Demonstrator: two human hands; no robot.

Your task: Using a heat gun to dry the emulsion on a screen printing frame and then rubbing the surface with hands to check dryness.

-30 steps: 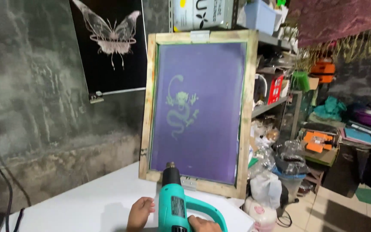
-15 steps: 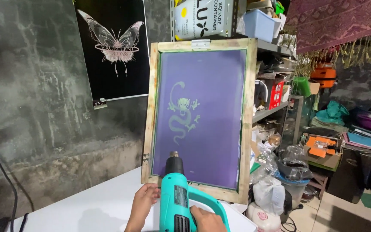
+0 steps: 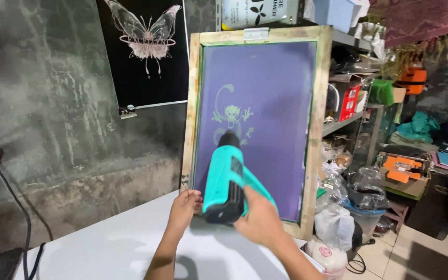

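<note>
A wooden-framed printing screen (image 3: 313,129) with purple mesh and a pale dragon figure stands upright on a white table (image 3: 120,249). My right hand (image 3: 259,222) grips the handle of a teal heat gun (image 3: 225,179), whose black nozzle points at the dragon figure in the middle of the mesh. My left hand (image 3: 185,207) rests at the screen's lower left corner, fingers against the frame, right beside the heat gun's rear end.
A black poster with a butterfly (image 3: 146,52) hangs on the grey concrete wall. Cluttered shelves (image 3: 348,103) stand right of the screen, plastic bags (image 3: 359,192) and boxes on the floor below. A black cable (image 3: 11,192) runs at the left.
The heat gun has risen from the screen's lower edge toward the dragon figure in the middle. The view has drawn closer to the screen.
</note>
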